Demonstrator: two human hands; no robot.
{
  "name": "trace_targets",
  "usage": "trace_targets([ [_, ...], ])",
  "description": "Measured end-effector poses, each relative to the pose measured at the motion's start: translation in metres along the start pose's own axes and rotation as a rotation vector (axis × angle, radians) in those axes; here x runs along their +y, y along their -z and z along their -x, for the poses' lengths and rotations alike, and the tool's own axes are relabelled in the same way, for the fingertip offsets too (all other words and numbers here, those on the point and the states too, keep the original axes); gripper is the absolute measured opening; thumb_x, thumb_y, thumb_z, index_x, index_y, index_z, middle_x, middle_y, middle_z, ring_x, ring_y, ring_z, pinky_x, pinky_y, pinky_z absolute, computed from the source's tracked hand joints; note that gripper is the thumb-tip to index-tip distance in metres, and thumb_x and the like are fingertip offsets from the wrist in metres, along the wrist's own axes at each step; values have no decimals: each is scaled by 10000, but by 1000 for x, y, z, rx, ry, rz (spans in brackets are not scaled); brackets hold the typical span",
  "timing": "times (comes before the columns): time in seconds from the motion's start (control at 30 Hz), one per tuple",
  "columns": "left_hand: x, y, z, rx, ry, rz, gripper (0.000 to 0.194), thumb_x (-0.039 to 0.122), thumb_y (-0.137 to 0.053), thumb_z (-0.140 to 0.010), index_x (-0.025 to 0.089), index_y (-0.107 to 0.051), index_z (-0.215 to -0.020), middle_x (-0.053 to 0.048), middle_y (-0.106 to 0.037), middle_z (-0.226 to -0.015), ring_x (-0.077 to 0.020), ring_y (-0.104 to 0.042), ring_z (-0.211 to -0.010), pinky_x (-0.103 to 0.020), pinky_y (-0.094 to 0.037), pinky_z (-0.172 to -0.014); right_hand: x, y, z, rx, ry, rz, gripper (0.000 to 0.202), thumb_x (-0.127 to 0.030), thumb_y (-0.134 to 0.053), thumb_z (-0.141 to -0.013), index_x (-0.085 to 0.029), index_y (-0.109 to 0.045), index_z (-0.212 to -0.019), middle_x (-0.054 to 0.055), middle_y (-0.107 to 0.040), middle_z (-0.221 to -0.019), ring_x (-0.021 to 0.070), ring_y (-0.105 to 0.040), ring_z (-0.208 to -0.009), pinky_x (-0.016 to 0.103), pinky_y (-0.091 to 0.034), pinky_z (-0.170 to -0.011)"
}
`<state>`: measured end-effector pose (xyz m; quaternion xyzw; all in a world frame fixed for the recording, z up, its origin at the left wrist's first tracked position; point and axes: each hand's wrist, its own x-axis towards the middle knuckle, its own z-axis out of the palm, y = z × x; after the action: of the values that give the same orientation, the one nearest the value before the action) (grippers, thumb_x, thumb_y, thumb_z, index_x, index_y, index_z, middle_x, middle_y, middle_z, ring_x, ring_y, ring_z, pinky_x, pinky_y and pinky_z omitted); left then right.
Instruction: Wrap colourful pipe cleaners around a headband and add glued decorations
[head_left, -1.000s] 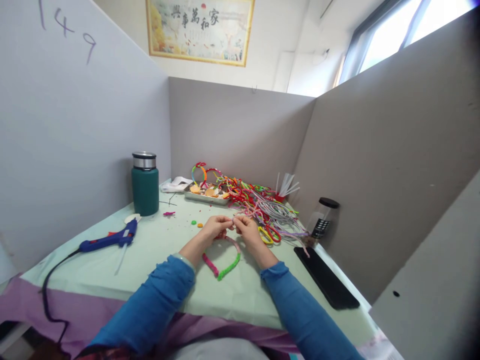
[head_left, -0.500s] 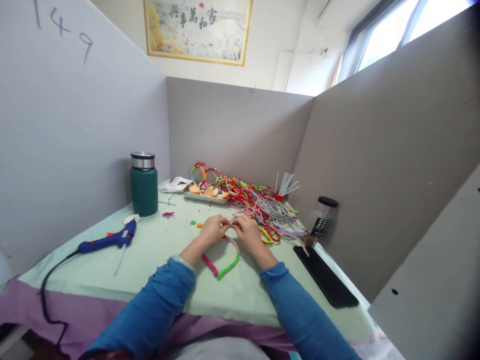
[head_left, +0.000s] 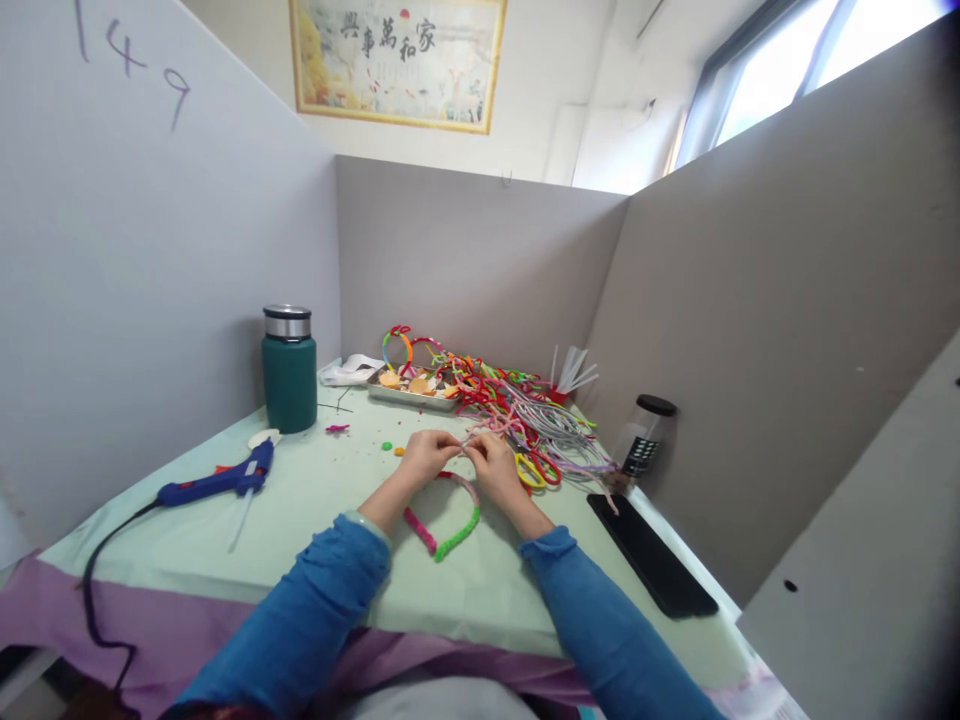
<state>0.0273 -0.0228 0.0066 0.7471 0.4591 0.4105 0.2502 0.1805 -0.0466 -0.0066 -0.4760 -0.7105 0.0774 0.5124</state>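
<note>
My left hand [head_left: 426, 458] and my right hand [head_left: 492, 465] meet fingertip to fingertip above the middle of the table. Both pinch at a small pale thing, mostly hidden by the fingers and too small to name. Just below them lies a headband [head_left: 458, 541] wrapped in fuzzy pink, red and green, its near ends almost meeting. Right of my right hand are yellow-handled scissors [head_left: 531, 472], partly among the pipe cleaners. A green dot [head_left: 387, 446] and an orange one [head_left: 399, 452] lie left of my left hand.
A large pile of coloured pipe cleaners [head_left: 517, 395] covers the back right beside a metal tray [head_left: 412, 398]. To the left stand a green bottle [head_left: 289, 385] and a blue glue gun [head_left: 214, 487] with a cord. A black phone [head_left: 651, 555] lies right. Grey partitions [head_left: 480, 250] enclose the table.
My fingertips have shifted slightly around the small pale thing. The headband stays in place, and slightly more of the scissors' yellow handle shows.
</note>
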Motion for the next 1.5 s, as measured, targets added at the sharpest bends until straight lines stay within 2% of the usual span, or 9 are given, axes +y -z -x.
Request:
trace_targets([
  [0.2,4,-5,4,-121,268,538,343,378,-697,-614,102,-667,-816,60,-456,-465,-50,-335,-396,-208,-277,-436,-1,-11,0,41,-257,-538,164,-335,-585,-718,-176,-565,-684,-31,-511,-591,118,-435,-545,237,-350,-522],
  [0.33,2,-7,3,-101,261,511,304,373,-680,-626,109,-655,-776,55,-453,-458,-54,-350,-388,-206,-263,-421,-3,-11,0,26,-284,-598,203,-373,-594,-716,-171,-576,-695,-34,-495,-575,103,-414,-517,221,-339,-488],
  [0.47,-3,-5,-1,-21,133,226,219,332,-614,-695,131,-679,-754,19,-559,-528,-90,-447,-463,-222,-326,-480,1,-3,-4,1,-210,-429,235,-386,-529,-787,-170,-623,-794,2,-576,-654,128,-488,-568,238,-392,-523],
  [0.57,-4,-2,-1,16,8,-33,176,278,-585,-731,157,-710,-759,-16,-657,-654,-132,-554,-626,-230,-387,-598,5,4,-4,34,-64,-225,211,-320,-518,-817,-181,-649,-908,46,-648,-853,167,-568,-753,278,-440,-671],
  [0.77,2,0,5,28,-158,-356,194,265,-556,-789,199,-730,-844,-56,-692,-834,-164,-590,-767,-252,-398,-714,0,7,4,-85,192,274,153,-224,-513,-870,-216,-659,-917,51,-643,-919,182,-561,-889,299,-372,-793],
  [0.93,8,1,10,12,-147,-439,210,269,-537,-811,205,-732,-856,-67,-678,-863,-164,-588,-792,-253,-401,-731,-4,4,5,-126,242,554,145,-242,-487,-897,-203,-625,-875,63,-625,-879,195,-543,-837,314,-333,-764],
  [1.07,6,1,8,6,-143,-416,201,243,-548,-792,209,-738,-846,-64,-696,-863,-167,-597,-790,-253,-404,-730,-4,2,5,-139,230,624,139,-218,-473,-895,-188,-607,-870,79,-618,-870,205,-534,-815,315,-329,-745],
  [1.3,-5,-3,0,-20,-32,-82,161,248,-597,-719,170,-726,-776,-26,-694,-712,-135,-577,-659,-226,-407,-625,-7,-1,7,-29,122,337,130,-191,-484,-849,-183,-592,-777,58,-614,-796,184,-538,-763,286,-351,-686],
  [1.5,-1,-6,1,-71,204,373,223,292,-644,-664,109,-673,-790,33,-537,-494,-69,-408,-405,-209,-309,-432,-6,-6,0,70,-110,-147,134,-266,-516,-758,-187,-552,-656,6,-565,-655,154,-500,-635,264,-367,-596],
])
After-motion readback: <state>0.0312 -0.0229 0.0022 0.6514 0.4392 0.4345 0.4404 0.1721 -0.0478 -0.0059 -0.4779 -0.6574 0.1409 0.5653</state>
